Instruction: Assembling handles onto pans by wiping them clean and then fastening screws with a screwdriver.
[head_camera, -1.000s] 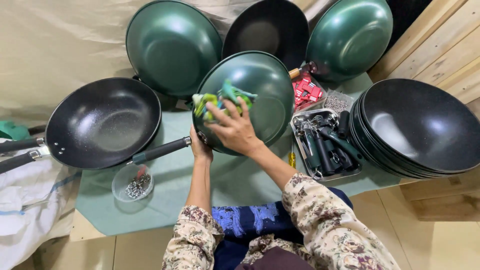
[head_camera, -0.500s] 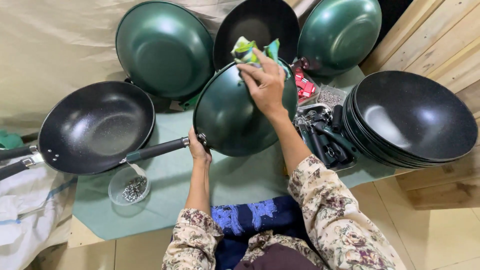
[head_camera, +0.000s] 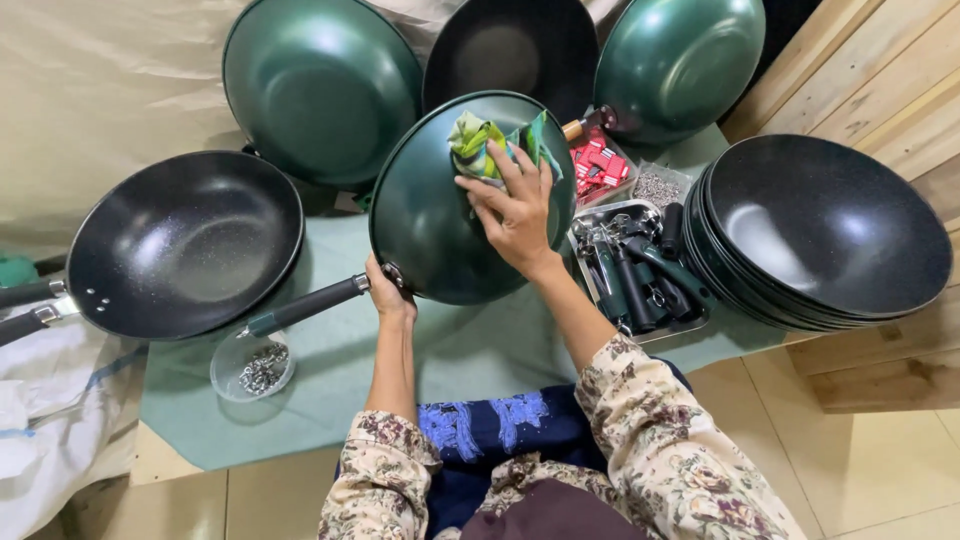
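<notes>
My left hand (head_camera: 388, 290) grips a dark green wok (head_camera: 425, 215) at the base of its black handle (head_camera: 305, 306), holding it tilted with its outer side toward me. My right hand (head_camera: 515, 205) presses a green and yellow cloth (head_camera: 487, 140) against the upper part of that wok's outer surface. The wok hangs above a pale green mat (head_camera: 480, 350) on the table.
A black wok (head_camera: 185, 245) lies at the left. Two green woks (head_camera: 320, 85) (head_camera: 680, 60) and a black one (head_camera: 515, 45) lean at the back. Stacked black woks (head_camera: 825, 230) sit at the right. A metal tray of handles (head_camera: 640, 270), red packets (head_camera: 600, 165) and a bowl of screws (head_camera: 255, 365) stand nearby.
The cloth and my right hand have moved from the wok's middle up to its top edge, then slightly back down. The wok has tipped more upright.
</notes>
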